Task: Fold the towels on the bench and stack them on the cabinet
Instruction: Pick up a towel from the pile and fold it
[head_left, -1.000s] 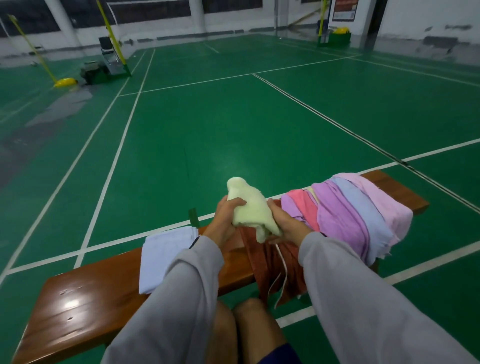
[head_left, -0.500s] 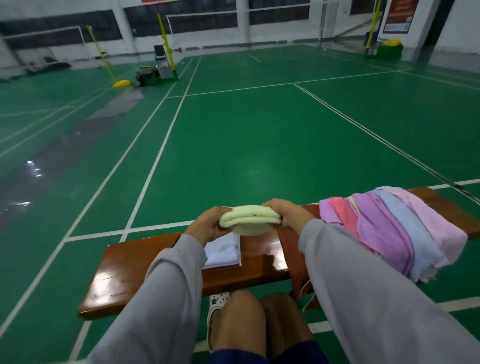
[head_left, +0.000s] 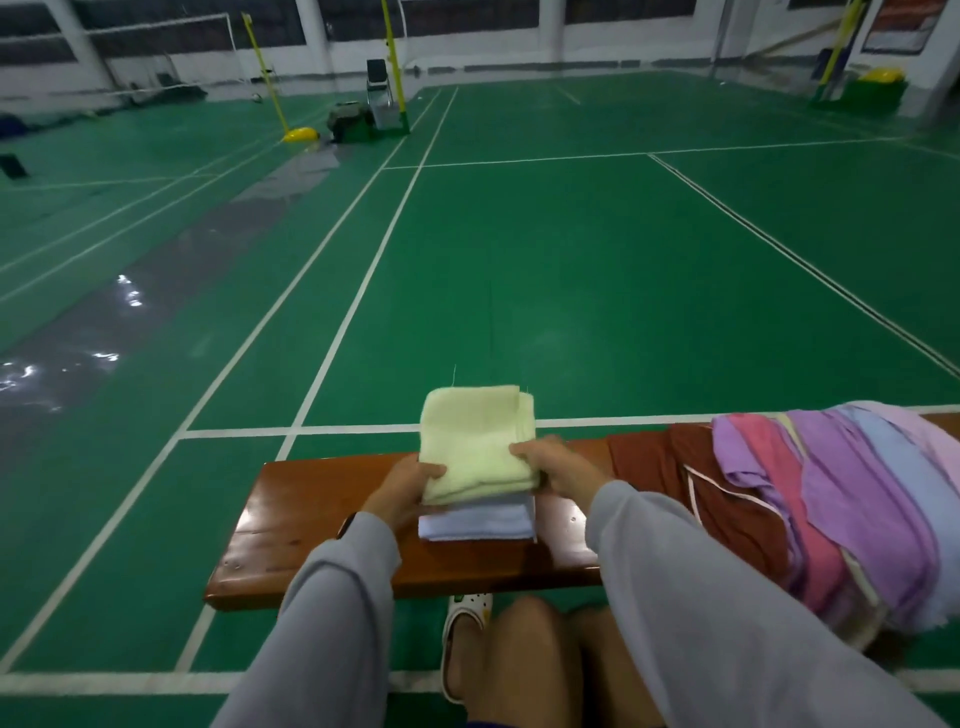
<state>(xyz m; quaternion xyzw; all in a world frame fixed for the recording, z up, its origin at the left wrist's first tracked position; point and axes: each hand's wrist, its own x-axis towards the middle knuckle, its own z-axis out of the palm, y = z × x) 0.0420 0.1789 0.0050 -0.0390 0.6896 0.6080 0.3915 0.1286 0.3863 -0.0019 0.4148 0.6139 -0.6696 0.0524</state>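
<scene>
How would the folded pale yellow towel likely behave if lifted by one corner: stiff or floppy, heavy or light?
Probably floppy: the pale yellow towel is soft cloth in loose layers and would likely unfold. Likely light: the left hand and right hand hold it above the light blue towel by fingers alone.

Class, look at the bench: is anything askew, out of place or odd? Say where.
The yellow towel, gripped by the left hand and right hand, sits offset over the pale blue towel, not squared with it. Loose threads stick up from its far edge. The unfolded pile spills over the bench at right.
</scene>
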